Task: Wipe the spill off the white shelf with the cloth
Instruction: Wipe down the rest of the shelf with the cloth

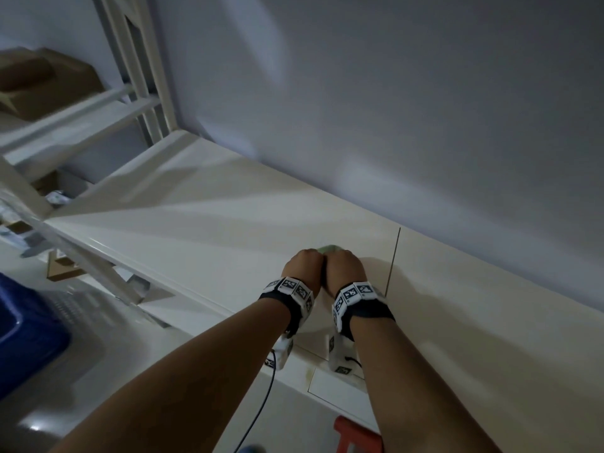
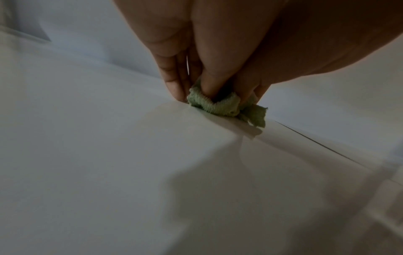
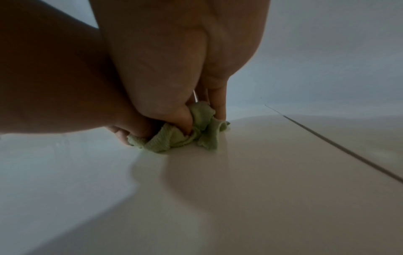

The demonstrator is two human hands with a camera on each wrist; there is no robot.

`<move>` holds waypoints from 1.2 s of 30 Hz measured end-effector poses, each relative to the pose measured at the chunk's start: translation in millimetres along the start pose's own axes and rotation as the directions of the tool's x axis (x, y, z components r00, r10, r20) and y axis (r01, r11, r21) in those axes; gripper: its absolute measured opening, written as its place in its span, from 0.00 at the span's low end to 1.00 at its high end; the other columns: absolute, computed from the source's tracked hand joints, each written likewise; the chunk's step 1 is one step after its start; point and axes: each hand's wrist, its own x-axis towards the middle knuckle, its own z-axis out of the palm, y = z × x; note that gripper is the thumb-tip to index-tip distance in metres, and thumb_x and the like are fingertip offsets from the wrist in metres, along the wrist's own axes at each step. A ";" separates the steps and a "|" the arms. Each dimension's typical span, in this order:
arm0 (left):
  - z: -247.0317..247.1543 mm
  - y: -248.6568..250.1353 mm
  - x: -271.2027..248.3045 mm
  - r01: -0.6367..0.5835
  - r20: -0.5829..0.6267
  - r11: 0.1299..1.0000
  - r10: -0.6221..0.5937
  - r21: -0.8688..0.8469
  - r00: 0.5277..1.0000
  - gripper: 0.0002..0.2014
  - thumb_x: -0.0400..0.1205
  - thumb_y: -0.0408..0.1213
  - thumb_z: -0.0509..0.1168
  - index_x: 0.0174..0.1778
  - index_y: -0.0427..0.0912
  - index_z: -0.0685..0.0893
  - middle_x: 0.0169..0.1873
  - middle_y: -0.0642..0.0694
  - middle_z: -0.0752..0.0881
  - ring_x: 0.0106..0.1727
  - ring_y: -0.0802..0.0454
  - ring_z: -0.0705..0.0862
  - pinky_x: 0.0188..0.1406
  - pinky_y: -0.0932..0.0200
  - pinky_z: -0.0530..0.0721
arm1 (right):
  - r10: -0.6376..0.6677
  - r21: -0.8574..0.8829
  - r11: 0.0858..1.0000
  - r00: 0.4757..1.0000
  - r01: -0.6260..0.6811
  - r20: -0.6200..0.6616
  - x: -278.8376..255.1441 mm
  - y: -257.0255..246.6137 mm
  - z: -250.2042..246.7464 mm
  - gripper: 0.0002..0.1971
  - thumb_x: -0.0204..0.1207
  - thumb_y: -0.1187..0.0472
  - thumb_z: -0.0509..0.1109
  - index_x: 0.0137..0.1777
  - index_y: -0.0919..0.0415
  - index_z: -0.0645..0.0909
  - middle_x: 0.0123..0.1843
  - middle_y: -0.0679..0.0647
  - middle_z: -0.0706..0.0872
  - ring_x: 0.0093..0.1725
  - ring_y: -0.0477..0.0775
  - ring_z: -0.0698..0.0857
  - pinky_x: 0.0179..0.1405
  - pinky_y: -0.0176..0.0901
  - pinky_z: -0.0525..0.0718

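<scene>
Under both hands lies the shelf (image 1: 202, 220), a smooth white board running along a pale wall (image 1: 376, 93). The left hand (image 1: 302, 268) and right hand (image 1: 346, 268) sit knuckle to knuckle, fingers curled down, and together they bunch a green cloth (image 2: 220, 106) against the board. In the wrist views each hand's fingertips dig into the crumpled folds, pinching them while pressing down; a loose corner sticks out on the right hand's side. From the head view only a sliver of cloth shows past the knuckles. Just right of the right hand a thin dark seam (image 1: 392, 259) crosses the shelf from wall to front edge. Near the hands the surface looks faintly cream and glossy, with soft shadows; I cannot make out a spill. Far left of the left hand white frame bars (image 1: 137, 70) rise, with brown boxes (image 1: 42, 83) on another shelf beyond. Below and left sits a blue bin (image 1: 23, 335); a red item (image 1: 354, 434) shows under the right forearm.
</scene>
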 end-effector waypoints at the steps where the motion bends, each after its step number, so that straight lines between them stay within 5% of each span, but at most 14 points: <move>1: -1.7 -3.6 -0.8 0.001 0.001 1.000 -0.001 0.006 1.000 0.11 0.80 0.26 0.56 0.49 0.33 0.83 0.50 0.36 0.86 0.51 0.37 0.86 0.46 0.51 0.82 | -0.006 0.001 1.000 1.000 0.006 -0.001 0.1 -3.9 1.1 0.14 0.77 0.68 0.61 0.51 0.58 0.89 0.54 0.57 0.90 0.52 0.59 0.89 0.48 0.40 0.79; 5: -7.7 -15.8 -4.3 0.009 -0.012 1.000 -0.009 0.017 1.000 0.11 0.80 0.25 0.56 0.49 0.33 0.83 0.50 0.37 0.86 0.51 0.38 0.86 0.46 0.52 0.82 | -0.028 -0.007 1.000 1.000 0.028 -0.007 0.5 -17.3 5.9 0.16 0.77 0.67 0.62 0.59 0.58 0.87 0.61 0.58 0.87 0.58 0.60 0.87 0.55 0.44 0.82; 13: -22.0 -46.8 -10.6 0.020 -0.025 0.999 -0.019 0.041 1.000 0.11 0.79 0.25 0.56 0.45 0.35 0.85 0.48 0.38 0.86 0.48 0.39 0.86 0.40 0.54 0.79 | -0.060 0.003 0.998 0.998 0.060 -0.017 9.7 -49.1 17.0 0.14 0.77 0.67 0.62 0.53 0.59 0.89 0.54 0.58 0.90 0.52 0.60 0.88 0.51 0.43 0.84; 26: -58.2 -115.3 -24.4 0.133 -0.102 0.991 -0.132 0.001 0.986 0.11 0.79 0.26 0.57 0.47 0.33 0.85 0.50 0.36 0.86 0.51 0.37 0.86 0.46 0.51 0.82 | -0.230 -0.024 0.973 0.973 0.230 -0.024 33.6 -126.0 39.6 0.13 0.77 0.66 0.63 0.53 0.58 0.88 0.55 0.57 0.89 0.53 0.59 0.88 0.53 0.46 0.87; 36: -88.5 -184.0 -36.6 0.225 -0.172 0.974 -0.225 -0.024 0.959 0.11 0.78 0.27 0.58 0.47 0.35 0.86 0.49 0.37 0.86 0.50 0.37 0.86 0.45 0.53 0.80 | -0.388 -0.006 0.922 0.922 0.388 0.000 52.4 -198.7 57.7 0.16 0.75 0.66 0.64 0.59 0.54 0.87 0.62 0.54 0.87 0.61 0.58 0.85 0.60 0.44 0.82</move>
